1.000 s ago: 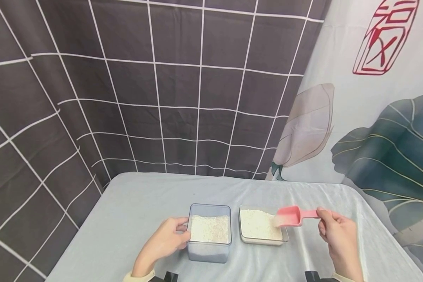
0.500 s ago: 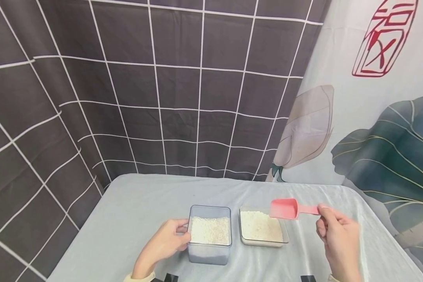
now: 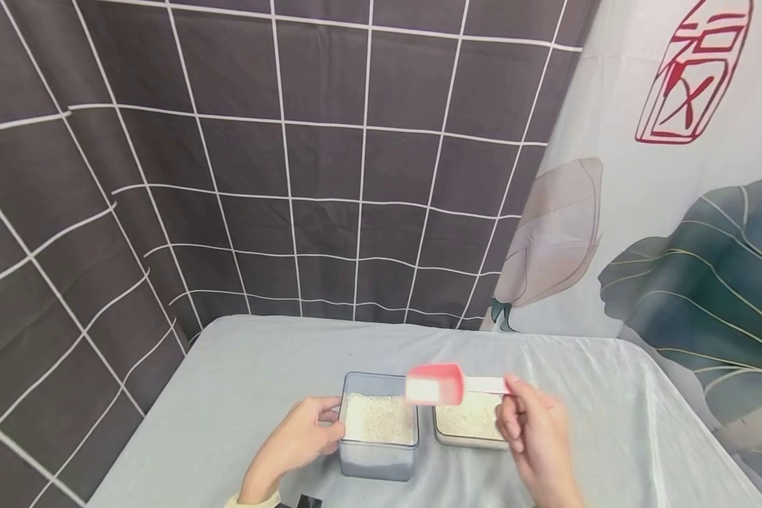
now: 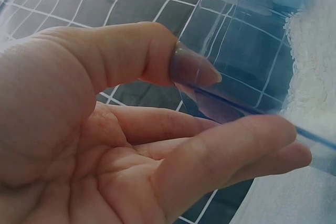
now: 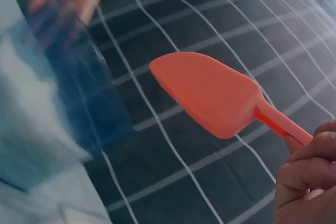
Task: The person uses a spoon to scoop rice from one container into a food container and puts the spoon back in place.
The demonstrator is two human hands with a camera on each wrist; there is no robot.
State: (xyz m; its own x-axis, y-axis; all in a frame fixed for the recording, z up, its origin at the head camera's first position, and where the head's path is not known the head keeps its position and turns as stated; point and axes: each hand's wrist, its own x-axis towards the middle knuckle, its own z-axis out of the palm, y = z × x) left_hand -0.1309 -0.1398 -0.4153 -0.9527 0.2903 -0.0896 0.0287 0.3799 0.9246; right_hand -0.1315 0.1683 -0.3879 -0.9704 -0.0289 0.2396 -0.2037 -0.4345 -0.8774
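My left hand holds the left side of a bluish clear plastic container. In the left wrist view its thumb and fingers lie on the container's wall near the rim. White rice partly fills this container. My right hand pinches the handle of a pink scoop. The scoop is held level above the gap between the containers, its mouth over the blue container's right edge. A blurred pale patch shows in its bowl. Below the scoop and right hand, a shallower clear container holds white grains and is partly hidden.
Both containers stand side by side on a table with a pale cloth. Behind it hangs a dark curtain with white grid lines. A white printed curtain hangs at the right.
My right hand has lifted the scoop from the shallow container's right part and moved it left to the blue container's edge. My left hand has stayed at the blue container.
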